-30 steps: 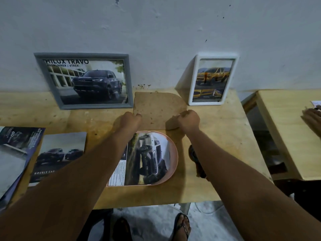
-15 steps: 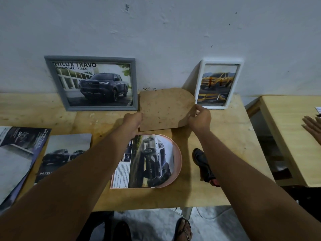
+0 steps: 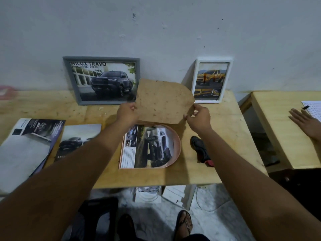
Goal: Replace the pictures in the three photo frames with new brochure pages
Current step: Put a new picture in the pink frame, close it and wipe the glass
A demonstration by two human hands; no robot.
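A grey frame (image 3: 101, 80) and a white frame (image 3: 212, 80) lean against the wall behind a wooden counter (image 3: 229, 129), each showing a truck picture. In front of them a person holds a brown backing board (image 3: 164, 101) in the air. Below it the arched pink frame (image 3: 178, 145) lies flat, with a new brochure page (image 3: 152, 146) loose inside. The risk lies in the lowering. A board that comes down skewed could push the page crooked or crease its edge, and the rounded end might not seat in the arch. The left hand (image 3: 127, 113) grips the board's left edge, its fingers (image 3: 132, 108) curled round it. The right hand (image 3: 199, 117) pinches the lower right edge between thumb and fingertips.
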